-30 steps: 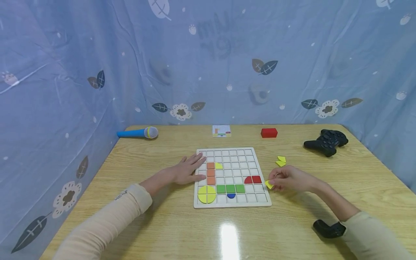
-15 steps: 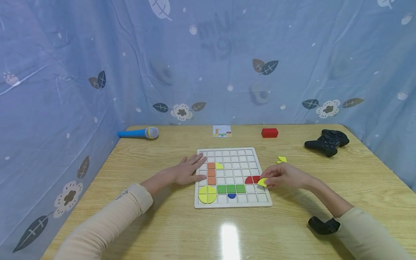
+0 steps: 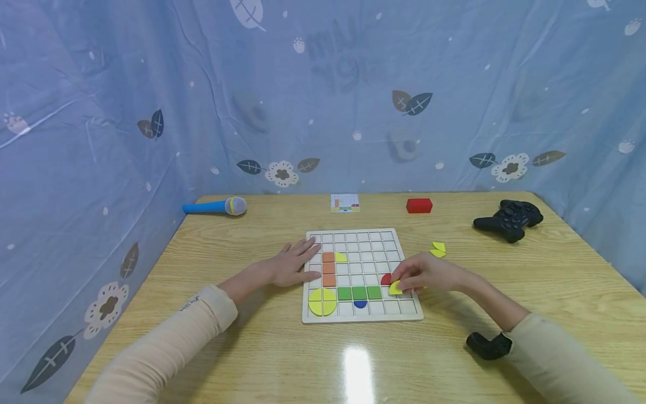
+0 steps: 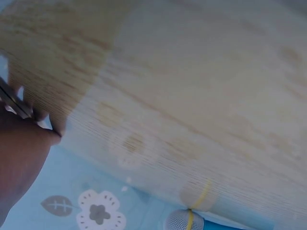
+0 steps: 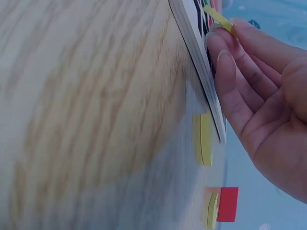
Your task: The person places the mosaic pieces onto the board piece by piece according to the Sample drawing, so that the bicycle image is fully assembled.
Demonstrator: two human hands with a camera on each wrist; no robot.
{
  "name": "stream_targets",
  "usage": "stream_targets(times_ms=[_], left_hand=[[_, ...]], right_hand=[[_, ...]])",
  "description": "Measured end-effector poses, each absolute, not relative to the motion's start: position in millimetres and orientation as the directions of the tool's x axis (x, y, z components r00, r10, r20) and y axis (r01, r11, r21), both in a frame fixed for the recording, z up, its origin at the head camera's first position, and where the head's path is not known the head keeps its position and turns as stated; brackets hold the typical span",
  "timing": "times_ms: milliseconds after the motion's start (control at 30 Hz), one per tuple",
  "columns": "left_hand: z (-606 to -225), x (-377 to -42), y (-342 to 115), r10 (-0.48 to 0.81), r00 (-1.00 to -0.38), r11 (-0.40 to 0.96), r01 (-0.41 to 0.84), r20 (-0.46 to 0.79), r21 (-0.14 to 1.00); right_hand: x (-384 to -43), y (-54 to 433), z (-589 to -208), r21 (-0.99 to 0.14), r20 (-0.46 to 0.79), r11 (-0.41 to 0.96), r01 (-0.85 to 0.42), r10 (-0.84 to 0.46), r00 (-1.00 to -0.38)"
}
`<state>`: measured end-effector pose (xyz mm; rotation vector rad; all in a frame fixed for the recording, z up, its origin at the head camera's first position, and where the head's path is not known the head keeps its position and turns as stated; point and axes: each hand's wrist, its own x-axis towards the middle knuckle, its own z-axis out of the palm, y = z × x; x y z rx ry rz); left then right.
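Observation:
My right hand pinches a yellow quarter-circle tile between thumb and fingers, low over the right part of the white grid board. In the right wrist view the pinched yellow tile is tilted above the board's edge. My left hand rests with spread, straight fingers on the board's left rim. Orange squares, green squares, a yellow circle of quarter tiles, one yellow quarter tile, a blue half-circle and a red piece lie on the board.
Loose yellow tiles lie right of the board. Behind it are a pattern card and a red block. A blue toy microphone lies back left, a black game controller back right. A patterned cloth hangs behind.
My right hand has carried the yellow tile leftward from beside the board to over its right columns, now covering part of the red piece. My left hand has stayed in place.

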<state>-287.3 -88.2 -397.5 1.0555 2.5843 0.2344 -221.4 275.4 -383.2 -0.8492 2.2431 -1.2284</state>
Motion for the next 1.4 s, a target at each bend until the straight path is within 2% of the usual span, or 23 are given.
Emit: stream_targets(times_ms=[667,1033,1233,1400], left_hand=[[-396.7,-287.7,-87.4,0.707,-0.664,0.706,0.654,-0.243,0.272],[-393.4,-285.7,-87.2,0.719,-0.657,0.694,0.662,-0.225,0.285],[-394.8,-286.5,-87.0,0.719,-0.657,0.694,0.662,-0.229,0.282],[-397.1,-287.7,-86.8,0.719,-0.656,0.695,0.667,-0.231,0.27]], right_hand=[[-220.7,261.9,-382.7,-0.781,-0.067,0.492,-0.386,-0.679,-0.731],[-222.1,263.6,-379.7,-0.805,-0.091,0.503,-0.314,-0.629,-0.772],[-221.3,259.9,-378.6,-0.863,-0.156,0.451,-0.228,-0.667,-0.728],[-220.4,257.4,-379.3,-0.867,-0.194,0.457,-0.2,-0.679,-0.708]])
